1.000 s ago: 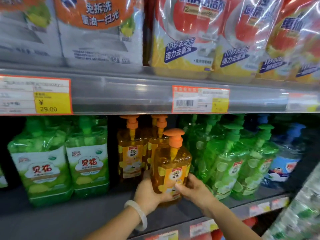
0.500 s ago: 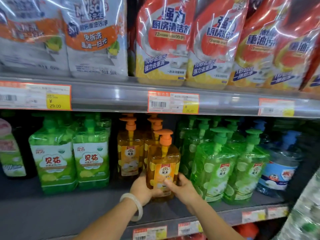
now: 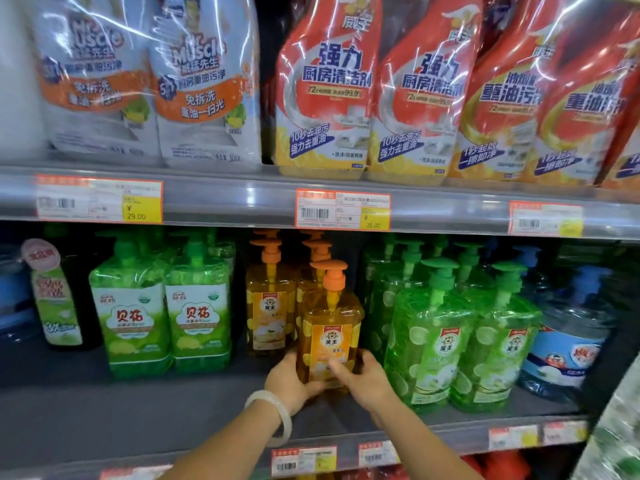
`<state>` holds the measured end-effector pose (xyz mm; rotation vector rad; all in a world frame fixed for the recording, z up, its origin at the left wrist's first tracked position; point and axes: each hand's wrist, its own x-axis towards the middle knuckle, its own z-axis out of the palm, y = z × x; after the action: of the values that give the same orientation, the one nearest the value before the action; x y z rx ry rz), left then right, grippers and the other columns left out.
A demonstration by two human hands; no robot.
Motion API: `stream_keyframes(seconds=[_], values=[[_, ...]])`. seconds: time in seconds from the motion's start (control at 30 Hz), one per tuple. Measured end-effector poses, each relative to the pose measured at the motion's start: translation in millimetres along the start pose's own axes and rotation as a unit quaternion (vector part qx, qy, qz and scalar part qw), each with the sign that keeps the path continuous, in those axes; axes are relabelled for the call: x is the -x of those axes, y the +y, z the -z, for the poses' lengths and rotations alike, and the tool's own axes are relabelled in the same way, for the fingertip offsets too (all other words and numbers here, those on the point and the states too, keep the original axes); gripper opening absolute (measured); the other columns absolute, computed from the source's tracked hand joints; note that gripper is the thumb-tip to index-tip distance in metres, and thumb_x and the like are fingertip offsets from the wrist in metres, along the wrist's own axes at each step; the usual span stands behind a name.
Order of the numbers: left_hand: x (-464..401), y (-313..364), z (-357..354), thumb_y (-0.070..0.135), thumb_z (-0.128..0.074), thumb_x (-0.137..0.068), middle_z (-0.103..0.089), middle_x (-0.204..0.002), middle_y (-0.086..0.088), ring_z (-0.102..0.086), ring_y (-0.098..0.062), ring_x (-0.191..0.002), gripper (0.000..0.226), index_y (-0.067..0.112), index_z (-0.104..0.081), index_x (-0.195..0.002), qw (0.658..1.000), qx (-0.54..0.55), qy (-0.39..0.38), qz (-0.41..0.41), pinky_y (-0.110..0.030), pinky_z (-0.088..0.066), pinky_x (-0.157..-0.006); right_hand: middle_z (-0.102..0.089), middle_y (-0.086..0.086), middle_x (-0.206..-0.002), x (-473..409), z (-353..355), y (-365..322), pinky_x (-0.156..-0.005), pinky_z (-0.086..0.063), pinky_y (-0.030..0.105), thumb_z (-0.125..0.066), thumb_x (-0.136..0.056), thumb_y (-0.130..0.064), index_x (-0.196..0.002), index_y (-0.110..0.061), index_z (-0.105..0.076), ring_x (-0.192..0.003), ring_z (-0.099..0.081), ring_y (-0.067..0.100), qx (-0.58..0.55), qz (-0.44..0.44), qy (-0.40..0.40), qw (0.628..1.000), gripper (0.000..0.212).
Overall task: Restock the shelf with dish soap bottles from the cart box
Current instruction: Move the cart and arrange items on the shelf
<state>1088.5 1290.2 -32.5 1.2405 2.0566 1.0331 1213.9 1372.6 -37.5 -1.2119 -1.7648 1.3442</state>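
Orange bottle (image 3: pixel 329 327) deeper, both hands.

We face a grey metal store shelf (image 3: pixel 121 410), price tags (image 3: pixel 343 209) lining its rail under bright light.

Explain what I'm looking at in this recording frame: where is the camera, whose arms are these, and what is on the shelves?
There is no machine here. A person wears one wide-angle camera on the head, so you see their own arms reaching forward. The left hand, with a pale bangle on its wrist, and the right hand grip the base of an orange pump bottle of dish soap on the lower shelf. Behind it stand more orange bottles; green bottles stand on both sides. The upper shelf holds kitchen cleaner packs, with price tags on its edge.
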Motion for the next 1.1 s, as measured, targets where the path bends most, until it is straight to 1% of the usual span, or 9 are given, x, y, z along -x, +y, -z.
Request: stream_keyframes(seconds=[0.1,0.2,0.3,0.43,0.57,0.7,0.9,1.0,1.1], values=[[10.1,-0.4,4.1,0.023,-0.074,-0.078,-0.055,-0.133,0.000,-0.052,-0.018,-0.123,0.064,0.019,-0.042,-0.134,1.000,0.001,-0.012,0.006,-0.032,-0.042,-0.104,-0.064,0.005,-0.106,11.8,1.1,-1.1,-0.082,-0.047,0.028,-0.071,-0.081,-0.025,-0.114,-0.007,-0.049,-0.095,-0.060,0.018,0.108,0.003,0.014,0.994,0.044],[26.9,0.4,10.6,0.023,-0.072,-0.079,-0.046,-0.140,-0.003,-0.045,-0.021,-0.130,0.073,0.015,-0.034,-0.141,0.999,-0.046,0.001,0.002,-0.030,-0.038,-0.105,-0.064,0.005,-0.111,29.9,-0.9,0.2,-0.078,-0.045,0.025,-0.065,-0.084,-0.029,-0.112,-0.011,-0.055,-0.104,-0.061,0.022,0.264,0.020,0.018,0.964,0.034],[50.4,-4.5,19.1,0.025,-0.064,-0.085,-0.036,-0.145,-0.006,-0.038,-0.020,-0.133,0.070,0.014,-0.028,-0.144,0.985,-0.169,0.007,-0.034,-0.026,-0.032,-0.108,-0.058,0.003,-0.120,51.8,-12.6,-1.1,-0.090,-0.046,0.029,-0.060,-0.086,-0.029,-0.118,-0.016,-0.057,-0.111,-0.056,0.021,0.330,0.096,-0.012,0.939,0.034],[87.2,-31.0,32.7,0.027,-0.054,-0.091,-0.022,-0.153,-0.006,-0.026,-0.022,-0.140,0.067,0.013,-0.021,-0.148,0.924,-0.377,-0.021,-0.059,-0.029,-0.023,-0.115,-0.048,0.007,-0.126,88.6,-47.1,-9.9,-0.096,-0.040,0.031,-0.053,-0.091,-0.025,-0.120,-0.013,-0.051,-0.121,-0.045,0.024,0.420,0.186,-0.092,0.884,0.032],[127.0,-69.5,63.5,0.028,-0.053,-0.089,-0.031,-0.146,-0.007,-0.030,-0.024,-0.136,0.061,0.012,-0.028,-0.142,0.895,-0.446,0.005,-0.007,-0.033,-0.027,-0.111,-0.044,0.012,-0.130,120.5,-104.4,-21.0,-0.099,-0.038,0.036,-0.055,-0.089,-0.017,-0.125,-0.010,-0.045,-0.123,-0.042,0.030,0.486,0.207,-0.168,0.832,0.038],[177.6,-110.5,113.7,0.024,-0.050,-0.091,-0.031,-0.146,-0.008,-0.029,-0.026,-0.137,0.058,0.012,-0.027,-0.143,0.864,-0.499,0.023,0.063,-0.035,-0.028,-0.109,-0.044,0.014,-0.130,154.8,-172.7,-39.4,-0.099,-0.041,0.039,-0.058,-0.089,-0.016,-0.125,-0.008,-0.046,-0.123,-0.042,0.033,0.507,0.241,-0.212,0.800,0.039],[279.3,-192.9,215.5,0.025,-0.056,-0.086,-0.037,-0.142,-0.010,-0.037,-0.029,-0.131,0.063,0.011,-0.028,-0.141,0.850,-0.488,0.037,0.195,-0.039,-0.036,-0.105,-0.045,0.016,-0.131,226.1,-303.4,-69.8,-0.098,-0.042,0.042,-0.060,-0.087,-0.023,-0.128,-0.006,-0.044,-0.123,-0.044,0.034,0.536,0.303,-0.269,0.741,0.047],[347.6,-239.6,273.6,0.021,-0.053,-0.088,-0.038,-0.138,-0.011,-0.037,-0.030,-0.129,0.055,0.011,-0.032,-0.138,0.846,-0.472,0.051,0.243,-0.039,-0.038,-0.101,-0.046,0.014,-0.131,280.9,-384.7,-85.7,-0.095,-0.044,0.042,-0.054,-0.090,-0.019,-0.127,-0.010,-0.046,-0.123,-0.045,0.033,0.530,0.328,-0.312,0.716,0.038],[418.8,-287.0,335.7,0.022,-0.053,-0.089,-0.038,-0.137,-0.012,-0.037,-0.031,-0.128,0.049,0.011,-0.036,-0.133,0.834,-0.451,0.079,0.306,-0.042,-0.037,-0.100,-0.045,0.013,-0.133,341.0,-473.5,-101.2,-0.093,-0.044,0.038,-0.052,-0.091,-0.018,-0.129,-0.012,-0.043,-0.122,-0.047,0.031,0.520,0.360,-0.357,0.687,0.039]])
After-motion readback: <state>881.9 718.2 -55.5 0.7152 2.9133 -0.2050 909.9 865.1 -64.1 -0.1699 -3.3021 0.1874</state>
